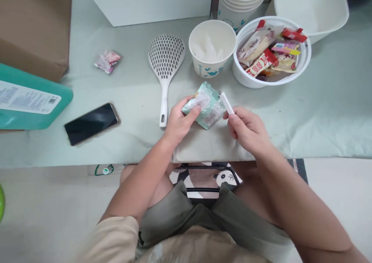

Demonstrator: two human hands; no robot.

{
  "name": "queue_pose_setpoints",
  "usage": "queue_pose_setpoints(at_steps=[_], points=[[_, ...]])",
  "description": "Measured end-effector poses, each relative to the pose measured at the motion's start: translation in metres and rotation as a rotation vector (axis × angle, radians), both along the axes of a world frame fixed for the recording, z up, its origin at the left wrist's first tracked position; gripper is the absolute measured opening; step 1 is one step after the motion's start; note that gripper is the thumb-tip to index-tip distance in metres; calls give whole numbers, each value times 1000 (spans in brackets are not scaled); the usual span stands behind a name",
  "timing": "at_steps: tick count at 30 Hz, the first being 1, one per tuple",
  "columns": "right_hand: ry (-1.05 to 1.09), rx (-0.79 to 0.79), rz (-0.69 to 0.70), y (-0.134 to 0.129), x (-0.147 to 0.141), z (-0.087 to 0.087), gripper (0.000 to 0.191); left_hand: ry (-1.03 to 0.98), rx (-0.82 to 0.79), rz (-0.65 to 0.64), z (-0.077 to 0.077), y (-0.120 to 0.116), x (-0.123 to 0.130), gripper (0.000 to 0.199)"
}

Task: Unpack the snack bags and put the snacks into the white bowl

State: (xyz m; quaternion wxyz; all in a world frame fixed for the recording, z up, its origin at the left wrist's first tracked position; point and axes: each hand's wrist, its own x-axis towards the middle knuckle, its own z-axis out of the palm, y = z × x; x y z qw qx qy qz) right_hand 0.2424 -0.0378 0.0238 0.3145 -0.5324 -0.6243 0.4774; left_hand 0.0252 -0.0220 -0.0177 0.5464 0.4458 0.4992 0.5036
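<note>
My left hand (180, 117) is closed on a light green plastic packet (205, 102), with the thumb pressed on its front. Clear, crinkled film shows on the packet's right part. In my right hand (247, 127) is a slim white utility knife (227, 103), pinched between thumb and fingers. Its dark tip points up and left, at the packet's right edge; whether it touches the film I cannot tell. Just beyond the packet stands a paper cup (209, 67) with white, translucent pieces inside. To its right, a white bowl (255, 81) holds several wrapped snacks.
A grey slotted skimmer (166, 57) lies left of the cup. Farther left are a phone (92, 124), a small pink packet (107, 61), a green container (31, 112) and a brown box (35, 26). Stacked cups (238, 13), a white bin (310, 7) and a white box (154, 3) stand behind.
</note>
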Motion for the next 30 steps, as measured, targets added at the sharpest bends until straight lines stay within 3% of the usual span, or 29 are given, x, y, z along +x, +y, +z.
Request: queue_pose_setpoints(at_steps=[5, 9, 12, 20, 30], points=[[18, -92, 41, -7, -17, 2, 38, -126, -31, -8, -1, 0, -2, 42], [258, -407, 37, -16, -38, 0, 48, -220, -39, -30, -1, -2, -1, 40], [364, -548, 18, -19, -51, -2, 53, -282, -20, -29, 0, -3, 2, 36], [341, -633, -57, -18, -63, 0, 30, -425, -78, 89, 7, 0, 7, 27], [268, -694, -42, -15, -64, 7, 15, -550, -145, 236, 17, 17, 7, 12]])
